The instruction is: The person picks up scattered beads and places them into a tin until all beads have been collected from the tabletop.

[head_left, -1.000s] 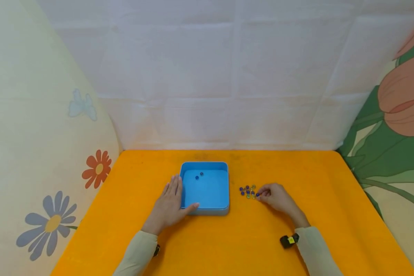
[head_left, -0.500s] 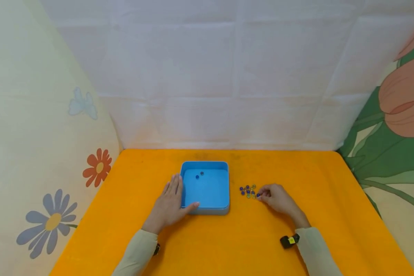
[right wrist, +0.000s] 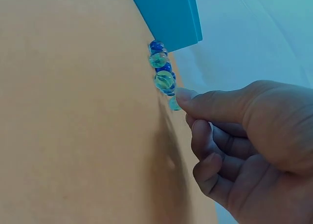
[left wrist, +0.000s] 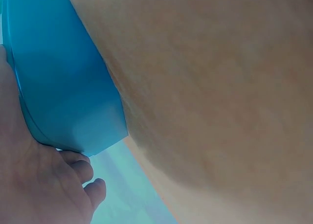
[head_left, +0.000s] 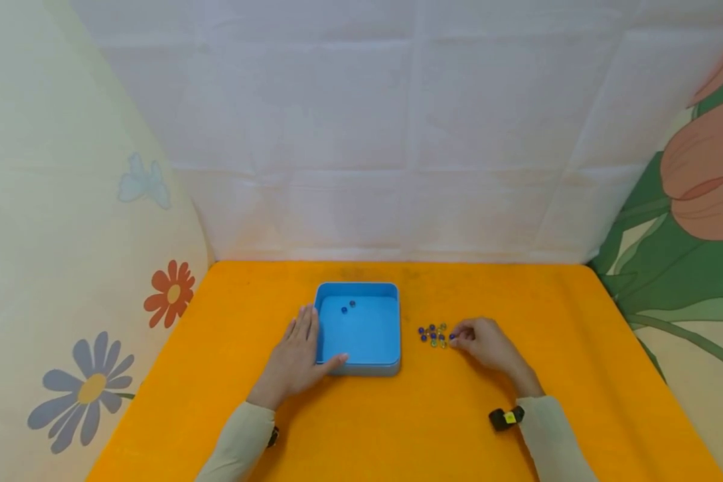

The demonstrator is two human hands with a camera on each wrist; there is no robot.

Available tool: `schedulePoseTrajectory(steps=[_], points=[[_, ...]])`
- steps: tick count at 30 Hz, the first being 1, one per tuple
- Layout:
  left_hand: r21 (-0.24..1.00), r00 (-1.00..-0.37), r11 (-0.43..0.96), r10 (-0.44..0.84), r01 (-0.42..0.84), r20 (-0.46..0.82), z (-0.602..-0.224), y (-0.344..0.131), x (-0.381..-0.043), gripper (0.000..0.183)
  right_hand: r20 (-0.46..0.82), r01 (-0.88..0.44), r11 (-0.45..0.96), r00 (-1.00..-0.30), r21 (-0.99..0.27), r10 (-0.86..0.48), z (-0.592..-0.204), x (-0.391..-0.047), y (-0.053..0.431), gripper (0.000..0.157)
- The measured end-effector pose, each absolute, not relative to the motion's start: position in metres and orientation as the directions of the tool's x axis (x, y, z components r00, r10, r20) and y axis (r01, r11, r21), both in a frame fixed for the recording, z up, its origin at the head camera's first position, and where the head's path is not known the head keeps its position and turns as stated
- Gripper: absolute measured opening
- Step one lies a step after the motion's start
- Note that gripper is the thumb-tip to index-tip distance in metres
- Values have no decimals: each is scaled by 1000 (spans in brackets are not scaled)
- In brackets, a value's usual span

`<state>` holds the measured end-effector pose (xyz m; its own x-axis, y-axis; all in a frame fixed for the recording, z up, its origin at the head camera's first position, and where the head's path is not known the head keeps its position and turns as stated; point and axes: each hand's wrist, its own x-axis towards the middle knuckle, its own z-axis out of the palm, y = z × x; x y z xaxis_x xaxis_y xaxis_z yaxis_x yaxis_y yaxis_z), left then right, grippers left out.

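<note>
My left hand (head_left: 295, 361) lies along the left side of a square blue box (head_left: 358, 369), fingers straight and thumb over its front rim. The left wrist view shows the same fingers against the blue wall (left wrist: 63, 72). Two marbles (head_left: 345, 310) lie on the box floor towards the back. Right of the box sits a loose cluster of blue and clear greenish marbles (head_left: 433, 336). At its right edge my right hand (head_left: 488, 345) pinches a dark blue marble (head_left: 452, 337) between thumb and finger. In the right wrist view the thumb tip partly covers marbles (right wrist: 165, 80) behind it.
An orange cloth (head_left: 361, 428) covers the table. A white sheet (head_left: 361, 134) hangs along the back edge, with flower-patterned cloths (head_left: 96, 268) at both sides. Black straps with small cameras (head_left: 506, 420) are on the wrists.
The right hand has shifted very slightly up with the blue marble, just off the cluster's right edge. My left hand and the box stay where they were.
</note>
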<state>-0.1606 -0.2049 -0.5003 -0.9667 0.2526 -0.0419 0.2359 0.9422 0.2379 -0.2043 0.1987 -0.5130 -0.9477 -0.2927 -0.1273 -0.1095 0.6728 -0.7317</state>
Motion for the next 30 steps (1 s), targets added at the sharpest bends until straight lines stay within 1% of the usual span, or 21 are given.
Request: schedulePoseTrajectory(steps=[30], points=[[238,-966,943,252,231,-60,-499,-205,-160,120,-118,-102,650,-951,-753,-286,-493,-217,181,13]])
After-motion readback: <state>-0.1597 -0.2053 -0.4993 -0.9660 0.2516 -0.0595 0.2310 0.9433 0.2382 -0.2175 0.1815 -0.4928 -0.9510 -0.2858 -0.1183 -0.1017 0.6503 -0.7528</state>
